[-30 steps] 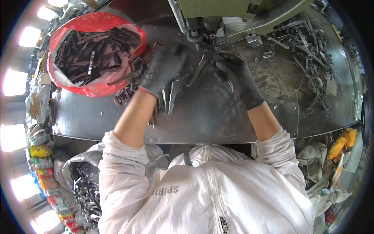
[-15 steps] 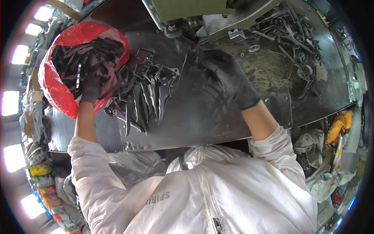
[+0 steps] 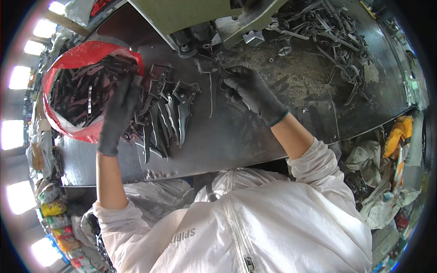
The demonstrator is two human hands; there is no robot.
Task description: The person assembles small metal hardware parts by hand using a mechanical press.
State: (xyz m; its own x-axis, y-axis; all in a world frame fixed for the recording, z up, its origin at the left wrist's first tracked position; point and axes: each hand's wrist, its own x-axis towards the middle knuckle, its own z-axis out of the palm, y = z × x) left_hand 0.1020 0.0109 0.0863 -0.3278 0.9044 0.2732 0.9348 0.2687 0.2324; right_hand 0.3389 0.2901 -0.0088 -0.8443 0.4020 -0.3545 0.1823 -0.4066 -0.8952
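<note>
My left hand point(image 3: 119, 113), in a dark glove, is at the right side of a red and white plastic bag point(image 3: 51, 107). Its fingers are smeared and dark against the contents, so a grip cannot be made out. Inside the bag lie many dark flat metal pieces point(image 3: 75, 93). Beside that hand, several metal hand tools with curved handles point(image 3: 175, 113) lie fanned out on the table. My right hand point(image 3: 252, 93), also gloved, has its fingers curled together near a metal part with a thin arm point(image 3: 210, 91) under a green machine point(image 3: 200, 16). Whatever those fingers pinch is hidden.
The machine's head overhangs the back of the dark metal table point(image 3: 218, 145). A heap of loose curved metal parts point(image 3: 337, 41) lies at the far right. Several small bits point(image 3: 284, 51) are scattered nearby. Plastic sheeting and a yellow-orange item point(image 3: 398, 134) are beyond the right edge.
My left hand has come up out of the bag's contents to its right side. My right hand stays by the machine, fingers lower and curled, and the thin-armed part now shows clearly. The view has shifted.
</note>
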